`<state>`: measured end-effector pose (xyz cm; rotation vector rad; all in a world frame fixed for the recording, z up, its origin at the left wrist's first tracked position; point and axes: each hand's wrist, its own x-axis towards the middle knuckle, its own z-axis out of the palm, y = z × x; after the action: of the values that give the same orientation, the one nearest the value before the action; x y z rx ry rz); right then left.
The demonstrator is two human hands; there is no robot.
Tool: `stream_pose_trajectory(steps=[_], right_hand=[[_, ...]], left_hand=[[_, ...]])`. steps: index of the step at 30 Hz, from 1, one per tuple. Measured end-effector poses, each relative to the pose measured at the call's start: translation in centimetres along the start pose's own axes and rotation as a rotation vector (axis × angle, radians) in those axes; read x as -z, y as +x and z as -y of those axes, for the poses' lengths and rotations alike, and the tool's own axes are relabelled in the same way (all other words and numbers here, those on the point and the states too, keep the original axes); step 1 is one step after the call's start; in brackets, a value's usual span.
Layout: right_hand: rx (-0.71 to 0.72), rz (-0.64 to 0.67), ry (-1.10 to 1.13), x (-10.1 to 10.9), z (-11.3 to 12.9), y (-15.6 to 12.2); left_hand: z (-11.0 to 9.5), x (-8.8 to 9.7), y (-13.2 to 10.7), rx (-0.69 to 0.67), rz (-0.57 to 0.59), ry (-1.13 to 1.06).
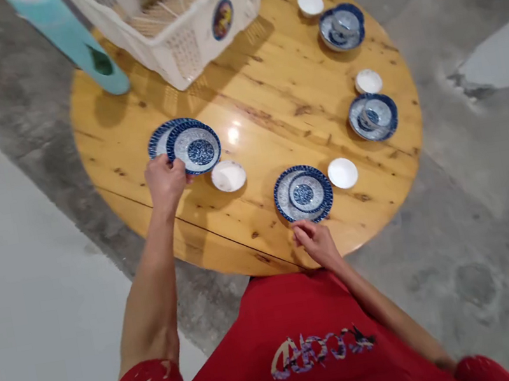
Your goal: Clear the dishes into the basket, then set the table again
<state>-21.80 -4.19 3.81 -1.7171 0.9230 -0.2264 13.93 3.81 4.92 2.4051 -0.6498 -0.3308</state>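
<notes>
My left hand (166,180) grips the near left rim of a blue-and-white patterned bowl (200,151) between thumb and fingers. The bowl overlaps a larger blue-rimmed plate (158,142); whether it touches that plate I cannot tell. Just right of it is a small white bowl (229,176). My right hand (315,242) is by the near edge of another blue-rimmed plate (284,202), fingers curled in with nothing visible in them. A smaller patterned bowl (304,193) sits on that plate, and a white bowl (342,173) stands to its right.
On the round wooden table (257,209), a white plastic basket (193,45) stands at the back left, beside a turquoise object (88,56). Along the right are two stacked blue-and-white settings (343,41), with small white bowls (368,81) near them. A pale post (503,54) stands beyond.
</notes>
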Motion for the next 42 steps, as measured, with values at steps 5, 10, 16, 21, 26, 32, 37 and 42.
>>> stream_pose_trajectory(steps=[5, 10, 16, 21, 26, 32, 37, 42], right_hand=[[0.012, -0.109, 0.156, 2.2, 1.8, 4.1], [0.083, -0.182, 0.081, 4.7, 1.9, 5.6], [0.05, -0.284, -0.23, 7.5, -0.8, 6.3], [0.049, -0.28, -0.501, 8.5, -2.0, 7.0], [-0.023, -0.234, -0.659, 8.3, -2.4, 7.2], [-0.027, -0.188, -0.726, 8.5, -2.0, 7.4], [-0.12, -0.079, -0.835, 9.0, -1.4, 7.8], [-0.173, -0.012, -0.762, 9.3, -1.5, 8.2]], left_hand=[[-4.4, -3.1, -6.3, -0.058, 0.118, -0.036], [-10.2, -7.0, -11.5, -0.161, 0.249, -0.05], [-13.4, -10.8, -12.8, -0.218, 0.32, 0.076], [-13.6, -12.8, -12.9, -0.219, 0.386, 0.173], [-13.6, -13.4, -12.8, -0.224, 0.419, 0.207], [-13.8, -13.7, -12.4, -0.207, 0.428, 0.293], [-13.9, -13.9, -12.4, -0.222, 0.41, 0.348], [-13.7, -14.1, -12.4, -0.18, 0.451, 0.378]])
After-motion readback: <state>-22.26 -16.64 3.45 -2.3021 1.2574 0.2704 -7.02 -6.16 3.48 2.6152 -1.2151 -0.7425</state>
